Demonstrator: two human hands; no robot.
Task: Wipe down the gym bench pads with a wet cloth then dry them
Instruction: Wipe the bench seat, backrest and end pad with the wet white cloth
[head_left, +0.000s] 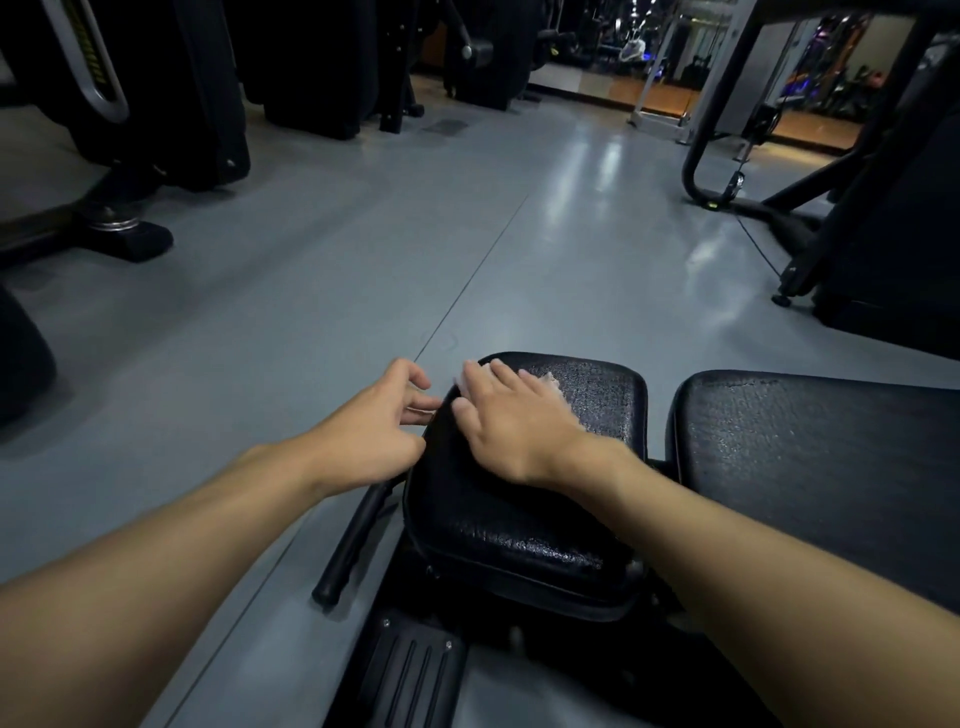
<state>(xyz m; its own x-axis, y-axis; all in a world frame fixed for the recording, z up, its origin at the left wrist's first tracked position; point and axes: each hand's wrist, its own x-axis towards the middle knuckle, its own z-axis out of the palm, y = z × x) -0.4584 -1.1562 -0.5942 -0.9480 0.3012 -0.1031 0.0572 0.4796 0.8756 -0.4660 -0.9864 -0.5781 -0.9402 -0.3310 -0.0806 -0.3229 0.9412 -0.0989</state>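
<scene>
Right hand (511, 421) flat, fingers straight, pressing pale crumpled cloth (553, 387) on black textured seat pad (519, 519), long axis 12–6 o'clock; left hand (374, 431) loosely curled, empty, at 9 o'clock

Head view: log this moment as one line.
right hand: presses cloth on small pad | left hand: at pad's left edge | other pad: untouched

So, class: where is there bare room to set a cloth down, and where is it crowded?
Bare: the grey floor at left; the long black vinyl pad at right; the near half of the small black seat pad. Crowded: its far-left corner, where the left hand, right hand and white cloth meet.
</scene>
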